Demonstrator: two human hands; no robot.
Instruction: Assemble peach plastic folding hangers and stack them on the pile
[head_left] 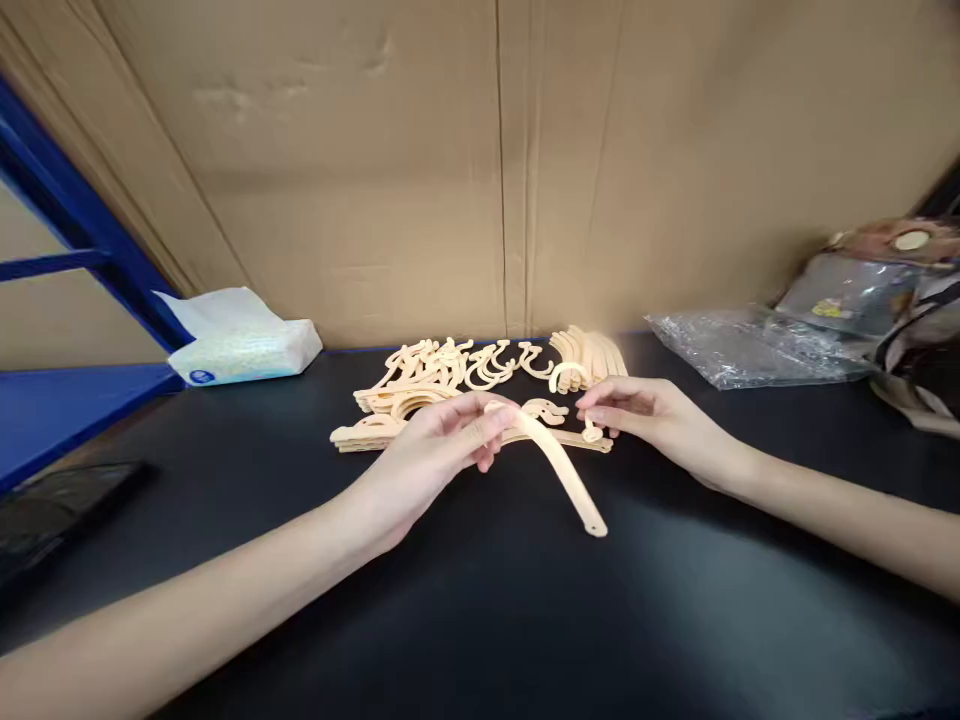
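Observation:
My left hand (457, 440) pinches the upper end of a long curved cream plastic strip (562, 468), whose free end slants down to the right above the black table. To the right, my right hand (637, 415) holds a small cream piece (592, 430) with a round end between thumb and fingers. The two held pieces are apart. Behind my hands lie a pile of cream hook pieces (427, 365), a stack of curved strips (596, 355) and flat stacked arm pieces (367, 433), partly hidden by my left hand.
A tissue pack (244, 345) sits at the back left, near a blue metal frame (112, 265). Clear plastic bags (757, 345) and a bag (926, 345) lie at the right. Cardboard (337, 180) stands behind the table (480, 620). A dark flat object (64, 510) is at the left.

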